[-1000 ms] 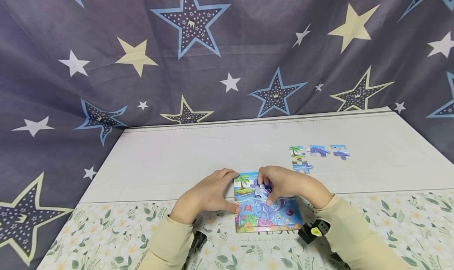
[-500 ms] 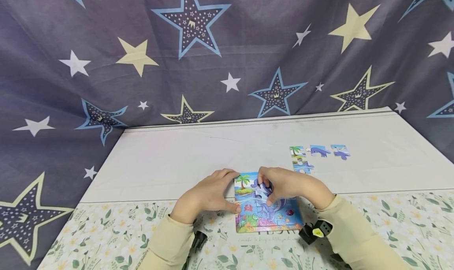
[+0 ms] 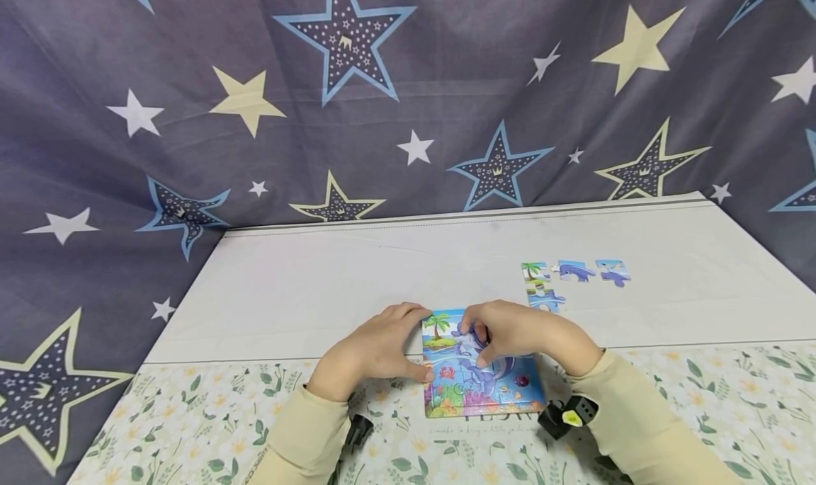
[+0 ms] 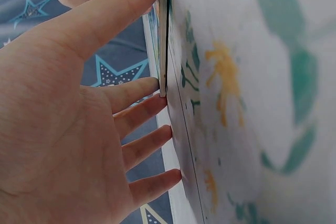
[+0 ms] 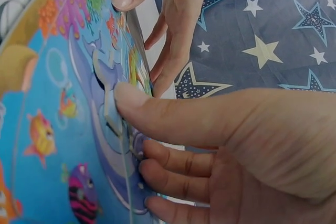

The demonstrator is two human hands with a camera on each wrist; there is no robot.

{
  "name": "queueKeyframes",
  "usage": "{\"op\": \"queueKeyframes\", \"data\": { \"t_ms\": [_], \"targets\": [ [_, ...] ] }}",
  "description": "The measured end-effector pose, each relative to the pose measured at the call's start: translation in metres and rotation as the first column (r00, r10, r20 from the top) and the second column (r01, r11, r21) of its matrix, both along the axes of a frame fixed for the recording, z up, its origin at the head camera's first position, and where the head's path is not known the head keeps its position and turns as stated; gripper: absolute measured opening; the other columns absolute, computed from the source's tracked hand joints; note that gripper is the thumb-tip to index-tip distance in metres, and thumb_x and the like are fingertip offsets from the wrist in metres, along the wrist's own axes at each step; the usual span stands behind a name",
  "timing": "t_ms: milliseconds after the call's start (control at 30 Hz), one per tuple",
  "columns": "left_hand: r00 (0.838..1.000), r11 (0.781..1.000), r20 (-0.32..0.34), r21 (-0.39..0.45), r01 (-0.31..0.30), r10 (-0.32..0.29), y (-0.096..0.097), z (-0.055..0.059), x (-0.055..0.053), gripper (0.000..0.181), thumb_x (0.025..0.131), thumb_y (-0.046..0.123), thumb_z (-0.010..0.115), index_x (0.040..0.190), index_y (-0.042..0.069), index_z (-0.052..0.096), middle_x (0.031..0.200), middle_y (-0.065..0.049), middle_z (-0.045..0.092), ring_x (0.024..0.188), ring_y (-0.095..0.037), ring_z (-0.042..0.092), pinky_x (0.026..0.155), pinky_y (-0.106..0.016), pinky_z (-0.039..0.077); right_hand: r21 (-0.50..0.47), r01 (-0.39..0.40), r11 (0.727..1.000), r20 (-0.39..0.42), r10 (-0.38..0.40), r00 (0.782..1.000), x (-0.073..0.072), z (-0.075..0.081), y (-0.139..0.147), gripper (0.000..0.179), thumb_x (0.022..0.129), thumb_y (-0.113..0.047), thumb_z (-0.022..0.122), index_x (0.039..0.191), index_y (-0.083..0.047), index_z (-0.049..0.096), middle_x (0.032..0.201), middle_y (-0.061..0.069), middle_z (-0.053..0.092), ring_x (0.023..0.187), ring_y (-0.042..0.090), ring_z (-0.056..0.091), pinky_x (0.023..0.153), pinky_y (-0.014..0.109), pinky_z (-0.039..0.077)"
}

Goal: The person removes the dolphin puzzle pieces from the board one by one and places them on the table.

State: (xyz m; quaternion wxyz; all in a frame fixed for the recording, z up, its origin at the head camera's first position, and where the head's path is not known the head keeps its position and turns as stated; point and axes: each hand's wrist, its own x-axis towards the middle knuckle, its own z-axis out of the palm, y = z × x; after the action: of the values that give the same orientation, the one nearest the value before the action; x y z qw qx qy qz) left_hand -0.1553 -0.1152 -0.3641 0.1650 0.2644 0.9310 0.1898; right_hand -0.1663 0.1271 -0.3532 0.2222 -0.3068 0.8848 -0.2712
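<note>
A jigsaw puzzle in a flat tray (image 3: pixel 484 408), showing a palm tree, dolphins and sea animals, lies on the table. My left hand (image 3: pixel 376 347) rests at its left side: the thumb touches the left edge, and the outstretched fingers reach the far left corner. Over the upper middle of the picture, my right hand (image 3: pixel 510 329) pinches a purple-and-blue dolphin puzzle piece (image 5: pixel 108 85). That piece is slightly raised and tilted against the pieces around it, with the thumb on it in the right wrist view. The other right fingertips are close to the picture's surface.
Loose puzzle pieces lie beyond the right hand: a palm-tree piece (image 3: pixel 534 272), a water piece (image 3: pixel 543 300), and two dolphin pieces, one nearer (image 3: pixel 575 271) and one farther right (image 3: pixel 613 272). A floral cloth (image 3: pixel 223 414) covers the front; star-patterned fabric (image 3: pixel 382 117) hangs behind.
The right thumb and fingers have shifted slightly to the left, and the pinched piece sits lower among its neighbours. The left hand, the tray and the loose pieces have stayed in place.
</note>
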Motion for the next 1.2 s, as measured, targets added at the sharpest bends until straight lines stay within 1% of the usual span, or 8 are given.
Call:
{"op": "queueKeyframes", "data": {
  "t_ms": [133, 300, 433, 700, 800, 900, 1033, 1200],
  "targets": [
    [1.0, 1.0, -0.001, -0.004, 0.003, -0.003, -0.001, -0.001, 0.0, 0.093, 0.077, 0.048, 0.082, 0.151, 0.009, 0.04, 0.152, -0.007, 0.038, 0.142, -0.029, 0.032, 0.114, -0.048, 0.031, 0.019, 0.013, 1.0, 0.0, -0.013, 1.0, 0.0, 0.0, -0.002, 0.036, 0.08, -0.009, 0.083, 0.112, -0.006, 0.065, 0.079, 0.001, 0.053, 0.066, 0.011, 0.045, 0.06, 0.024, 0.041],
    [1.0, 1.0, -0.004, -0.003, 0.002, -0.002, 0.0, -0.002, 0.0, 0.092, 0.077, 0.047, 0.082, 0.151, 0.01, 0.04, 0.152, -0.006, 0.039, 0.142, -0.029, 0.032, 0.115, -0.048, 0.031, 0.06, 0.071, 0.996, -0.027, -0.069, 0.997, 0.002, 0.0, -0.004, 0.037, 0.077, -0.013, 0.086, 0.107, -0.008, 0.066, 0.087, 0.001, 0.053, 0.075, 0.015, 0.047, 0.067, 0.03, 0.044],
    [1.0, 1.0, -0.01, -0.005, 0.002, -0.002, 0.0, -0.002, 0.0, 0.093, 0.077, 0.046, 0.082, 0.15, 0.009, 0.041, 0.152, -0.007, 0.039, 0.142, -0.029, 0.032, 0.115, -0.048, 0.031, 0.085, 0.111, 0.99, -0.044, -0.107, 0.993, 0.003, 0.0, -0.005, 0.038, 0.075, -0.016, 0.088, 0.105, -0.008, 0.065, 0.087, 0.002, 0.053, 0.075, 0.016, 0.048, 0.069, 0.032, 0.045],
    [1.0, 1.0, -0.012, -0.007, 0.003, -0.003, 0.0, -0.003, -0.001, 0.093, 0.076, 0.046, 0.083, 0.15, 0.009, 0.041, 0.152, -0.007, 0.039, 0.142, -0.029, 0.032, 0.115, -0.048, 0.031, 0.09, 0.099, 0.991, -0.039, -0.096, 0.995, 0.003, 0.001, -0.004, 0.037, 0.076, -0.019, 0.087, 0.101, -0.012, 0.061, 0.085, 0.0, 0.053, 0.071, 0.015, 0.048, 0.064, 0.031, 0.043],
    [1.0, 1.0, -0.011, -0.005, 0.006, -0.006, -0.001, -0.003, -0.001, 0.093, 0.077, 0.047, 0.083, 0.15, 0.009, 0.041, 0.152, -0.007, 0.039, 0.142, -0.029, 0.032, 0.115, -0.048, 0.031, 0.063, 0.078, 0.995, -0.026, -0.077, 0.997, 0.003, 0.002, -0.002, 0.037, 0.077, -0.018, 0.086, 0.101, -0.012, 0.059, 0.083, 0.0, 0.054, 0.069, 0.014, 0.049, 0.062, 0.029, 0.043],
    [1.0, 1.0, -0.012, -0.004, 0.008, -0.008, -0.001, -0.003, -0.001, 0.093, 0.076, 0.047, 0.083, 0.15, 0.009, 0.041, 0.152, -0.007, 0.039, 0.142, -0.029, 0.033, 0.115, -0.048, 0.031, -0.003, 0.045, 0.999, 0.01, -0.045, 0.999, 0.001, 0.001, -0.001, 0.032, 0.081, -0.012, 0.083, 0.101, -0.01, 0.058, 0.08, -0.001, 0.056, 0.067, 0.013, 0.05, 0.061, 0.027, 0.045],
    [1.0, 1.0, -0.015, -0.012, 0.006, -0.006, 0.0, -0.003, -0.001, 0.093, 0.076, 0.046, 0.083, 0.151, 0.01, 0.04, 0.152, -0.007, 0.039, 0.142, -0.029, 0.032, 0.115, -0.048, 0.03, -0.086, 0.013, 0.996, 0.055, -0.009, 0.998, -0.002, 0.0, 0.002, 0.025, 0.084, -0.005, 0.078, 0.101, -0.007, 0.06, 0.077, -0.001, 0.058, 0.066, 0.011, 0.052, 0.06, 0.026, 0.047],
    [1.0, 1.0, -0.008, -0.024, -0.006, 0.006, 0.001, -0.002, -0.001, 0.093, 0.077, 0.046, 0.083, 0.151, 0.011, 0.04, 0.153, -0.006, 0.038, 0.142, -0.029, 0.032, 0.115, -0.048, 0.031, -0.128, -0.019, 0.992, 0.069, 0.028, 0.997, -0.006, 0.001, 0.006, 0.022, 0.086, -0.005, 0.076, 0.103, -0.005, 0.063, 0.073, -0.002, 0.057, 0.062, 0.009, 0.048, 0.058, 0.024, 0.045]
  ]
}}
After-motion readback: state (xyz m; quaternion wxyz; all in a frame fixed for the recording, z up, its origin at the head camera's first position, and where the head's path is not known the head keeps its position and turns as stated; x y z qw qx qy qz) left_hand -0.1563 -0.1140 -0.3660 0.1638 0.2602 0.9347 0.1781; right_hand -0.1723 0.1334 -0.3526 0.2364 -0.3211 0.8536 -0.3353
